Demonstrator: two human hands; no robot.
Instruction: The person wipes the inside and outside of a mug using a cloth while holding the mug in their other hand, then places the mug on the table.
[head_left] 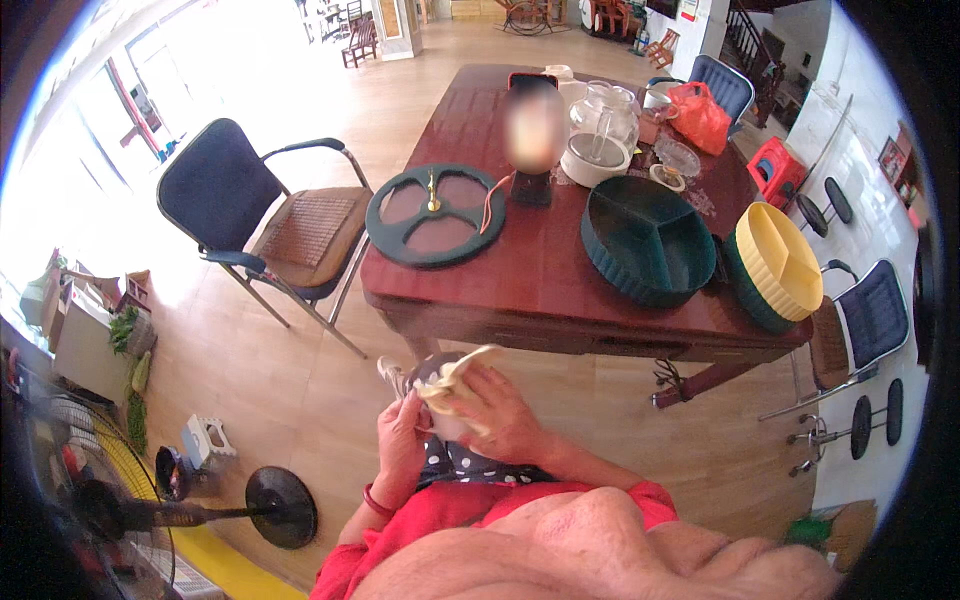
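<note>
Left hand (400, 430) and right hand (502, 415) come together in the lower middle of the frame, over the lap, around what looks like a crumpled cream cloth (452, 378). The left seems to pinch its lower-left edge between thumb and bunched fingers; the right lies along its right side with the fingers reaching forward, and whether they close on it cannot be told, since its thumb is hidden.

Its ragged, folded outline and thin upper edge suggest something soft and light that gives way under the fingers. I would expect it to sag rather than keep a shape, to be little at risk of breaking, and to offer fair grip if dry, though blur hides its weave and any dampness. A loose edge looks the best place to take hold: the left edge for a steady pinch, the upper-right fold for opening it out. Squeezing the middle would probably only bunch it.

Beyond it, across the upper middle and right, the red-brown table (520, 290) bears a dark green ring-shaped tray (400, 246), a dark green divided bowl (640, 270) and a yellow divided dish (768, 262), all well apart from both hands.
</note>
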